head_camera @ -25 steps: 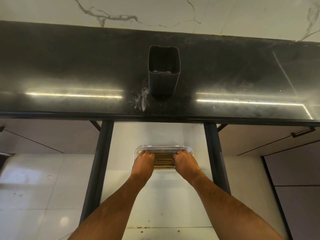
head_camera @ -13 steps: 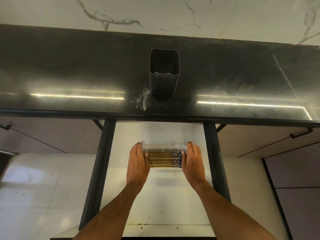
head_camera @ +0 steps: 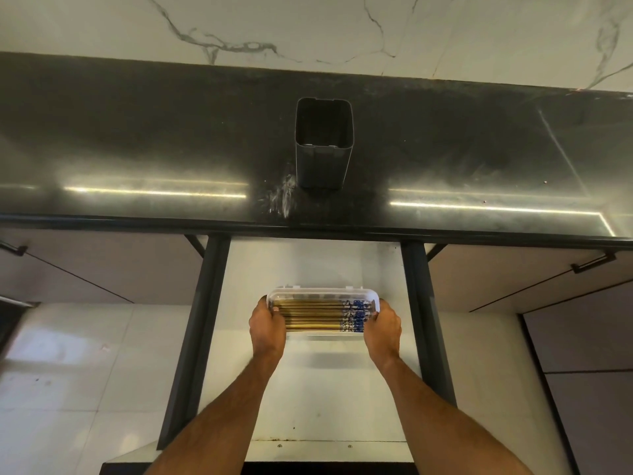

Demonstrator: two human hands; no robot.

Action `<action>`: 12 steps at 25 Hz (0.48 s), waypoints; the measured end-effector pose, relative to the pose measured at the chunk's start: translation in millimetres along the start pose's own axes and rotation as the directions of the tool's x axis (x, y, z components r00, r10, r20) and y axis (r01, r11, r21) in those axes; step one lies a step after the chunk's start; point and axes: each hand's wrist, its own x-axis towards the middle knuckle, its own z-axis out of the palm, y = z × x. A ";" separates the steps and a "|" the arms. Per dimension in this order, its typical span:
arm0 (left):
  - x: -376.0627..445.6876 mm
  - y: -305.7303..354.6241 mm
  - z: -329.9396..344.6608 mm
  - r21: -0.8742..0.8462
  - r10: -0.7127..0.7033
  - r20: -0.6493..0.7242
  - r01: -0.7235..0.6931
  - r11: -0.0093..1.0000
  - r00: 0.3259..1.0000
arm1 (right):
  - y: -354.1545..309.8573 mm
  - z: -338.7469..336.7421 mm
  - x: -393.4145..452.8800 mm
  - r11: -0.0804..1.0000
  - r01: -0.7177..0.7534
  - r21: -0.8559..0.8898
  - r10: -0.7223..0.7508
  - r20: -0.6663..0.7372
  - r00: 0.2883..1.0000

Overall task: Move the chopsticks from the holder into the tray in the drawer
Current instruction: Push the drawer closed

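A clear plastic tray [head_camera: 322, 293] sits inside the open white drawer [head_camera: 308, 389], below the counter edge. Several golden chopsticks [head_camera: 315, 315] with blue-patterned ends lie side by side in it, running left to right. My left hand [head_camera: 267, 325] grips the tray's left end, fingers curled round its rim. At the tray's right end my right hand [head_camera: 383, 326] grips it the same way. The dark square chopstick holder [head_camera: 323, 156] stands upright on the black counter [head_camera: 137, 149], and nothing shows inside it.
The drawer's dark side rails [head_camera: 195, 337] run down on both sides of my arms. Closed cabinet fronts with bar handles [head_camera: 592, 262] flank the drawer. A marbled white wall [head_camera: 308, 29] rises behind the counter. Pale floor tiles [head_camera: 68, 371] lie lower left.
My hands moved from resting on top of the chopsticks to the two ends of the tray and now grip it. The tray sits slightly nearer to me.
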 end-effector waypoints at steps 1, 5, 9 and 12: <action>0.9 -0.3 -0.5 0.016 0.004 0.003 -0.004 1.000 1.000 | 1.5 -0.1 1.0 1.000 -0.001 -0.004 0.001 0.007 1.000; 1.2 -0.8 -3.7 0.088 0.031 0.026 -0.033 0.996 0.999 | 1.8 -0.8 4.3 0.993 -0.048 -0.112 0.048 0.001 0.999; -10.3 3.5 -9.5 0.348 0.181 0.048 -0.186 0.919 0.982 | -2.6 -8.6 -5.1 0.964 0.041 -0.262 -0.048 -0.023 0.999; -23.4 5.5 -14.5 0.500 0.339 0.091 -0.338 0.798 0.936 | -4.5 -20.8 -18.9 0.918 0.238 -0.318 -0.233 0.055 0.971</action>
